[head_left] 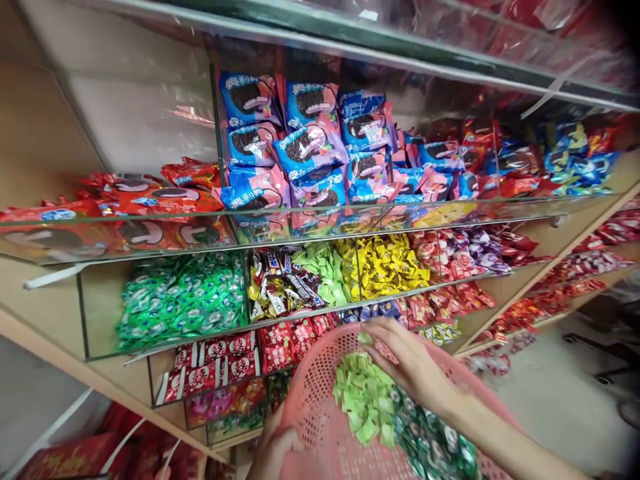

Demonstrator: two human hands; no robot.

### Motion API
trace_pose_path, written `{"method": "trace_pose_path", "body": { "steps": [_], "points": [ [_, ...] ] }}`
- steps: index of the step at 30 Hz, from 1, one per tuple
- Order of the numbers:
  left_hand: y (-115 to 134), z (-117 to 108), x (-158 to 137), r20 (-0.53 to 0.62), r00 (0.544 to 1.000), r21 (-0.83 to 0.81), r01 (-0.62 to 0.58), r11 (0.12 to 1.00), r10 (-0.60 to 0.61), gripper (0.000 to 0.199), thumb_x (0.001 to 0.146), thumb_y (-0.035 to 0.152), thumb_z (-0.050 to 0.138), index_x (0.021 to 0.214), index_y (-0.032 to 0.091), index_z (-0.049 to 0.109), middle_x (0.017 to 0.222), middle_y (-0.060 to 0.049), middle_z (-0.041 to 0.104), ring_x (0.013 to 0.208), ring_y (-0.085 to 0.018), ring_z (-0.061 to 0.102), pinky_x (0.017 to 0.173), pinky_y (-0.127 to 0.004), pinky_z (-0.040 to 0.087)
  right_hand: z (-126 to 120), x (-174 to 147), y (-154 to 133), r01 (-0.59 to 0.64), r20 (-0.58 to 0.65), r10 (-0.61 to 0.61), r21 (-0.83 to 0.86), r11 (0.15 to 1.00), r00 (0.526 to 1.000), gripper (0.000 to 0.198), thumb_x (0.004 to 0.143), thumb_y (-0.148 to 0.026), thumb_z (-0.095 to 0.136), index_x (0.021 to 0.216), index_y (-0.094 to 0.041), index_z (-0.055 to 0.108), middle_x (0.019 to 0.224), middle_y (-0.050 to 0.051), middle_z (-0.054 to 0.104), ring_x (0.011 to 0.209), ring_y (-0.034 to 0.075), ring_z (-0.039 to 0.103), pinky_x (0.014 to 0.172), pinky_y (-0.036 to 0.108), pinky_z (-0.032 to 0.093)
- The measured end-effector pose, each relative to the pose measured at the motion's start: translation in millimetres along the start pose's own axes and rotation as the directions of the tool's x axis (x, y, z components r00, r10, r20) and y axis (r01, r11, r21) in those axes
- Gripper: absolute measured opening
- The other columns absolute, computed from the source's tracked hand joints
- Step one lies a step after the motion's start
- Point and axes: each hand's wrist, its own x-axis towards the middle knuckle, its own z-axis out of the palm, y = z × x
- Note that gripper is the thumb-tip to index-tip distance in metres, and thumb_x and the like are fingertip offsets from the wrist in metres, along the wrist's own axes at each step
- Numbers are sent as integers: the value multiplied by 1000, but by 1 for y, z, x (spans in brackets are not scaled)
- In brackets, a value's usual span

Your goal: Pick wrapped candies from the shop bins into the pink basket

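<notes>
A pink perforated plastic basket (310,390) is tilted toward me in front of the shelves. My left hand (277,447), blurred, grips its left rim. Above the basket's far side is my right hand (405,357), fingers bent together, with a light green wrapped candy (366,339) at the fingertips. Beneath it in the basket lies a pile of light green candies (363,397). Dark green wrapped candies (433,437) fill the basket's right part, partly hidden by my right forearm.
Glass-fronted shelves hold blue and pink cookie packs (310,147), red packs (165,197), green candies (185,297), shelved light green candies (325,270), yellow candies (390,263) and red packets (215,360). A glass edge (325,233) runs across. Dark chair legs (590,353) stand at right.
</notes>
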Motion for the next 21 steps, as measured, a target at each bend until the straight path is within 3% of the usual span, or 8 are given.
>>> {"method": "trace_pose_path", "body": {
  "steps": [2, 6, 11, 16, 19, 21],
  "points": [
    [1, -1, 4, 10, 1000, 25, -13, 1000, 13, 61, 58, 12, 61, 116, 28, 65, 95, -4, 73, 101, -32, 63, 81, -37, 52, 18, -31, 19, -132, 69, 130, 21, 991, 989, 32, 94, -22, 44, 126, -24, 46, 119, 10, 56, 111, 22, 55, 92, 37, 49],
    [2, -2, 10, 47, 996, 43, -72, 996, 70, 65, 51, 13, 61, 114, 26, 67, 113, -4, 69, 108, -34, 60, 82, -36, 52, 57, -61, 53, -369, 147, 353, 94, 925, 924, 29, 92, -21, 44, 121, -22, 47, 113, 11, 58, 95, 19, 60, 84, 36, 51],
    [0, -1, 8, 96, 984, 7, -149, 989, 148, 66, 53, 26, 63, 120, 28, 63, 126, -2, 62, 123, -35, 50, 92, -40, 50, 86, -58, 71, -410, 219, 378, 122, 904, 899, 30, 89, -20, 46, 119, -20, 48, 111, 9, 58, 97, 19, 60, 85, 34, 49],
    [0, 1, 7, 122, 976, -13, -178, 984, 178, 64, 56, 31, 65, 120, 30, 64, 127, -1, 61, 128, -34, 45, 94, -41, 49, 78, -40, 56, -319, 204, 310, 8, 948, 929, 20, 94, -24, 41, 108, -19, 53, 99, 8, 61, 90, 19, 61, 77, 31, 49],
    [-2, 0, 7, 120, 977, -20, -175, 984, 176, 66, 57, 36, 65, 123, 29, 61, 128, -2, 61, 126, -36, 47, 92, -43, 50, 47, -16, 32, -89, 139, 102, -97, 991, 985, 22, 97, -25, 35, 101, -18, 56, 87, 6, 61, 80, 18, 58, 70, 30, 45],
    [-4, -1, 7, 111, 979, -32, -167, 985, 170, 67, 59, 36, 66, 125, 30, 59, 130, -2, 59, 127, -36, 46, 95, -43, 48, 20, 11, 16, 72, 83, -57, -178, 981, 995, 24, 98, -25, 35, 105, -17, 57, 84, 6, 60, 76, 17, 55, 69, 30, 42]
  ]
}}
